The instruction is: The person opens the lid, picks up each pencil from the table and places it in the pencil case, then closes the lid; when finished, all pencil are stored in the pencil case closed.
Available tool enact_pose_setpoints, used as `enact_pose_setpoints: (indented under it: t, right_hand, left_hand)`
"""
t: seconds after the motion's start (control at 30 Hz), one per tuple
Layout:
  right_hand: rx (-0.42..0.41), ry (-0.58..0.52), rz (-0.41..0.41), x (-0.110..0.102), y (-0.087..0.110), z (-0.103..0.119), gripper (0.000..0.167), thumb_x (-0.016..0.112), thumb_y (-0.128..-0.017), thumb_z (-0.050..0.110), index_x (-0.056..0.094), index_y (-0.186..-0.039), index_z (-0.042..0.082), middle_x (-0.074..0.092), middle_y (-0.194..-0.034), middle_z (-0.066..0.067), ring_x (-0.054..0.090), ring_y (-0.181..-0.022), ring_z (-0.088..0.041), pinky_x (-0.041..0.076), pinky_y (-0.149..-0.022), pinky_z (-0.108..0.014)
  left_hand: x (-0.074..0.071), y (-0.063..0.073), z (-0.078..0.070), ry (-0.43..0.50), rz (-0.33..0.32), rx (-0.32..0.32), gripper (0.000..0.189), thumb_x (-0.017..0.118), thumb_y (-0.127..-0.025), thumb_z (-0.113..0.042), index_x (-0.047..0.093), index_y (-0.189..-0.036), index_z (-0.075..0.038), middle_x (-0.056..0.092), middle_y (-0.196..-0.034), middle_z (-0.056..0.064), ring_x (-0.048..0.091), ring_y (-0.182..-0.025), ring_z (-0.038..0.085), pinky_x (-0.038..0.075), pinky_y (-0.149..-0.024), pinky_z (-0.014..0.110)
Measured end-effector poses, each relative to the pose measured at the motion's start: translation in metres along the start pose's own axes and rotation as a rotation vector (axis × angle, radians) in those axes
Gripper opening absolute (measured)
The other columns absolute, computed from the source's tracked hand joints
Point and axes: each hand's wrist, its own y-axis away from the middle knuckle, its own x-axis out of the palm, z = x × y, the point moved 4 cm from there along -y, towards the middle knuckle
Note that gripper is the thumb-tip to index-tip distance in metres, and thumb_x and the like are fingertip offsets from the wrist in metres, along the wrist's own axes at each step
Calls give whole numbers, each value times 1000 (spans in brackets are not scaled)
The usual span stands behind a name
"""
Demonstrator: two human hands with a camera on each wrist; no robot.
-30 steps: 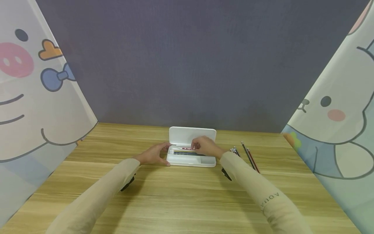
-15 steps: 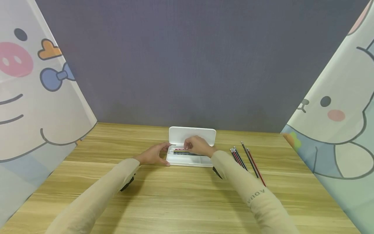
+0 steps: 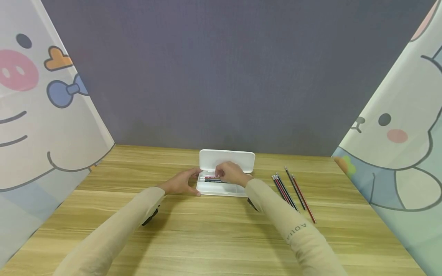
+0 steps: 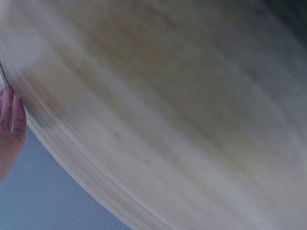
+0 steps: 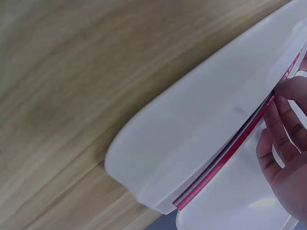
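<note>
A white pencil case (image 3: 215, 189) lies with its lid (image 3: 238, 158) raised at the back. My left hand (image 3: 180, 181) holds its left end, thumb at the front corner and fingers at the rear one; the left wrist view catches only some fingers (image 4: 18, 115) at its border. Inside the case my right hand (image 3: 230, 173) pinches a red pencil (image 5: 225, 155) beside the hinge side. Dark pencils (image 3: 208, 180) lie along it in the rear compartment, their white eraser ends pointing left. The right hand hides the pencils' middle and right parts from the head view.
Right of the case, a bundle of several red and dark pencils (image 3: 283, 190) rests on the wooden table (image 3: 207, 234). A dark pencil (image 3: 294, 187) and a red one (image 3: 304, 200) lie beside it. A grey panel (image 3: 221, 76) stands behind the table.
My right hand has moved left along the case and slightly down with the red pencil, which now lies close against the dark ones. The left hand has stayed at the case's end.
</note>
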Motion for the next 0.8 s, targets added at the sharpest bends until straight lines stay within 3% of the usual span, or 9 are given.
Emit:
enact_pose_setpoints:
  t: [0.43, 0.8]
  right_hand:
    - [55, 0, 24, -1, 3, -3, 14, 67, -71, 2, 65, -76, 16, 60, -71, 4, 52, -70, -8, 43, -61, -21]
    - [39, -34, 8, -12, 12, -3, 11, 66, -74, 2, 66, -80, 11, 64, -76, 0, 54, -71, -10, 45, -63, -22]
  left_hand:
    - [0, 0, 0, 17, 0, 18, 81, 82, -64, -26, 41, -131, -3, 54, -126, 13, 52, -115, 31, 41, -100, 46]
    - [0, 2, -4, 24, -1, 18, 80, 82, -65, -24, 42, -130, -3, 54, -125, 15, 51, -115, 32, 41, -99, 48]
